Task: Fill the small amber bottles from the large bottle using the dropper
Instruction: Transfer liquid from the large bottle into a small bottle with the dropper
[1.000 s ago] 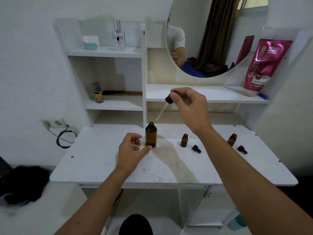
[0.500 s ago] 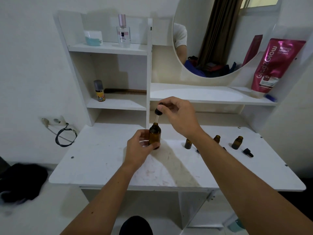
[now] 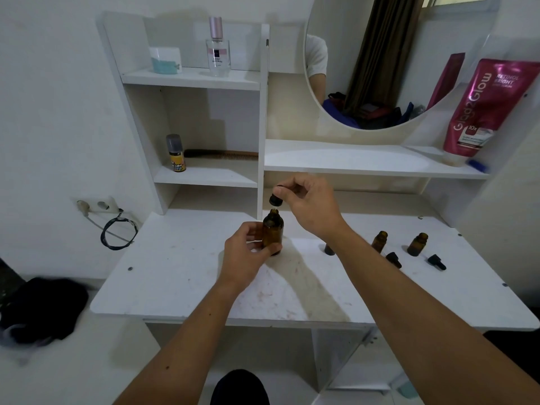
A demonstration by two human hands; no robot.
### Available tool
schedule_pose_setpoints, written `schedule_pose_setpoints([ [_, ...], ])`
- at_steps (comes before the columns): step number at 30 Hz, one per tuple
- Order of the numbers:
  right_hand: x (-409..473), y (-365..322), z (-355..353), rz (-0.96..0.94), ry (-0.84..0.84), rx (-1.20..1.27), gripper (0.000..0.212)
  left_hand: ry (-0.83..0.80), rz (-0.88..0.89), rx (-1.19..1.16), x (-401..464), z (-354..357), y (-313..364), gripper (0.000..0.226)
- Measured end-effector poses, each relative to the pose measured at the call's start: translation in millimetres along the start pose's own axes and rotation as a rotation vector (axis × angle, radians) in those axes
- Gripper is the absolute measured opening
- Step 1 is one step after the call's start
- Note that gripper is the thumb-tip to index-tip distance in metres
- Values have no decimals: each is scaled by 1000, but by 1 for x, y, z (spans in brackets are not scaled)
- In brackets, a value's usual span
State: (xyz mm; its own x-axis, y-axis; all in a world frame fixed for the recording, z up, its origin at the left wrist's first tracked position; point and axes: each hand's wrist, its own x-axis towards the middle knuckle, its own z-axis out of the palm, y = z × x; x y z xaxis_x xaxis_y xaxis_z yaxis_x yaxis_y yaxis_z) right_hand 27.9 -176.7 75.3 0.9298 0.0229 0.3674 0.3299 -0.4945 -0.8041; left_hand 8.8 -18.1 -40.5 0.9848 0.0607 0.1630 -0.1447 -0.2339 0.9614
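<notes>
At the middle of the white desk (image 3: 181, 276), the large bottle (image 3: 273, 232) stands upright with the left hand (image 3: 245, 255) wrapped round its lower half, thumb and fingers curled onto the glass. Right above its neck, the right hand (image 3: 306, 203) pinches the black bulb of the dropper (image 3: 275, 199) between thumb and fingertips. The glass tube looks like it's already down inside the neck, though I can't really make it out.

Off toward 3 o'clock from the big bottle sit the small amber bottles: one (image 3: 380, 241) peeking over the right forearm, another (image 3: 418, 244) further out, and a third (image 3: 329, 249) mostly hidden behind the wrist. Two loose caps (image 3: 393, 260) lie just in front of them.

What could go sideways, imo: that right forearm crosses right over the little open bottles, so swinging the loaded dropper across could knock one over. Squeezing the bulb too early would drip on the desk. The tube could also clip the neck rim on the way out if it's lifted at an angle.

Compared with half a second back, the dropper collar has come down closer to the bottle mouth, and the left hand keeps its hold on the bottle.
</notes>
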Motion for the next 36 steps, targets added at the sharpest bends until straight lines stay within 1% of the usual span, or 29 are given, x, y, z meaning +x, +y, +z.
schedule_pose_setpoints([
  [6,-4,-6,2,-34,-91,-33,13,-7,13,43,-1,-1,3,50],
  [8,-7,-9,2,-45,-91,-39,14,-8,16,49,-2,-1,4,50],
  [11,-8,-16,-4,-67,-51,5,14,-2,19,71,-3,-1,4,51],
  [15,-7,-25,-15,-110,65,75,13,38,27,92,-4,3,6,50],
  [19,-9,-31,-24,-127,167,144,15,78,16,94,-9,5,4,59],
  [22,-12,-33,-30,-136,201,179,15,144,3,98,-17,5,2,64],
  [24,-16,-30,-35,-137,214,180,15,201,-7,98,-25,7,3,61],
  [26,-21,-26,-42,-135,217,181,15,221,-6,73,-34,12,3,55],
  [30,-34,-11,-60,-107,242,193,14,143,9,45,-45,30,7,44],
  [36,-52,18,-87,-25,289,156,13,-9,50,15,-43,63,16,45],
])
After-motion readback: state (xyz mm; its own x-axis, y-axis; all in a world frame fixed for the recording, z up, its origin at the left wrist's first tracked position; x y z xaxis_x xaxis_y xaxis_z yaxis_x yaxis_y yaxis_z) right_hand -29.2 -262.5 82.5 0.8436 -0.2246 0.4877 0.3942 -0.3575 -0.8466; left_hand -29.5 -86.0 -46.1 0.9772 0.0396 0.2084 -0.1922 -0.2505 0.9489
